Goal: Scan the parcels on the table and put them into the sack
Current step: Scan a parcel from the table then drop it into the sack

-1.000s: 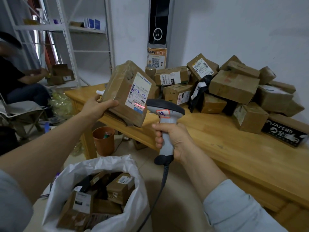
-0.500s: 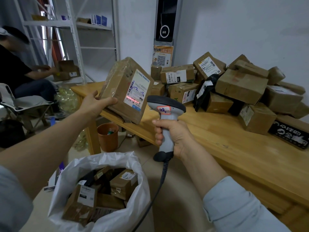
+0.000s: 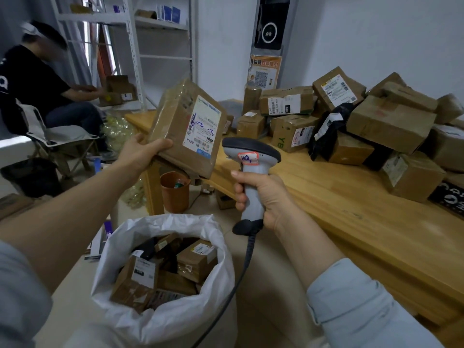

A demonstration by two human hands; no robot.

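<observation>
My left hand (image 3: 140, 153) grips the lower left corner of a brown taped parcel (image 3: 175, 121), held tilted in the air with its white label facing me. My right hand (image 3: 261, 197) holds the grey handle of a barcode scanner (image 3: 251, 156), whose dark head sits just right of the parcel's lower edge. No red scan line shows on the label. Below, an open white sack (image 3: 165, 315) holds several brown parcels. A heap of parcels (image 3: 364, 121) lies on the wooden table (image 3: 364, 222) at the right.
A person sits on a folding chair (image 3: 57, 136) at the left beside metal shelving (image 3: 130, 46). An orange bin (image 3: 174, 192) stands under the table's end. The scanner's cable (image 3: 241, 277) hangs down beside the sack. A black box (image 3: 449, 197) lies at the table's right edge.
The red scan line that lay on the label earlier is gone. The view has swung left, bringing the seated person further into sight. Both hands keep their hold.
</observation>
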